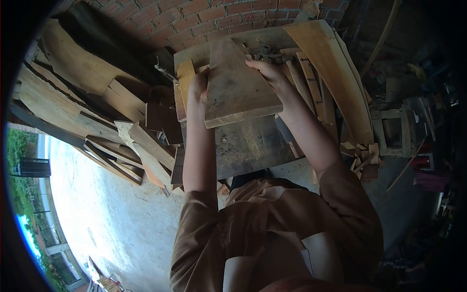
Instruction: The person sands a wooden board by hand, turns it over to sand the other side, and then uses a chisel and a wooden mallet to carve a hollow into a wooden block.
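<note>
A thick wooden board (238, 85) is held up above the workbench (243, 153), its near end grain facing me. My left hand (198, 85) grips the board's left edge, with the fingers mostly hidden behind it. On the opposite edge, my right hand (266, 72) is closed around the board, its thumb lying along the top face. The board's far end narrows with distance, over the back of the bench.
Long planks (78, 112) lean in a pile at the left. A wide board (335, 73) lies along the bench's right side, beside narrower wood strips (311, 82). A vise-like metal clamp (165, 70) sits at the bench's left corner. Offcuts (362, 158) are heaped right; a brick wall (209, 19) stands behind.
</note>
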The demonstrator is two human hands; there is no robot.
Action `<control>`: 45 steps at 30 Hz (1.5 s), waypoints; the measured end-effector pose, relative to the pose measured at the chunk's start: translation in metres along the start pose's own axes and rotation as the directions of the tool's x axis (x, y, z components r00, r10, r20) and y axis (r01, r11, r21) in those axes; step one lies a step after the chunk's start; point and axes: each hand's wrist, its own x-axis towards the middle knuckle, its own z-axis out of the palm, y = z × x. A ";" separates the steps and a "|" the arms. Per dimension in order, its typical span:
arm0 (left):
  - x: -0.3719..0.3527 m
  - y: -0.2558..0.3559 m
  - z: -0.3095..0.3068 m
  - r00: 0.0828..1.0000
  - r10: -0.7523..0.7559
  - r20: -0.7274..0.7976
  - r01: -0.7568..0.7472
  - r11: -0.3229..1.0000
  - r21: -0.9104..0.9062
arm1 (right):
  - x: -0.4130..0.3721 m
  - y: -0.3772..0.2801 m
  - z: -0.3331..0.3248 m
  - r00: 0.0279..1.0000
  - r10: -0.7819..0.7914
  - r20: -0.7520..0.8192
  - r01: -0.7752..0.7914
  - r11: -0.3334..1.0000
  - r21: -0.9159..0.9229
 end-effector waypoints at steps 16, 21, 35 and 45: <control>0.007 0.005 0.023 0.990 0.101 0.101 -0.109 0.991 0.079 | 0.001 -0.008 -0.011 0.998 -0.006 -0.058 0.006 1.000 -0.006; 0.016 0.004 0.029 0.988 0.086 0.131 -0.082 0.996 -0.032 | -0.005 -0.010 -0.015 0.998 0.000 -0.060 0.004 0.997 0.076; 0.019 -0.002 0.016 0.969 0.090 0.229 -0.094 0.995 0.010 | -0.005 -0.006 -0.011 0.999 -0.028 -0.043 0.032 0.996 0.087; -0.010 -0.011 0.011 0.993 0.087 0.077 -0.083 0.995 -0.052 | -0.016 0.002 0.005 0.998 0.064 -0.008 -0.063 0.998 0.027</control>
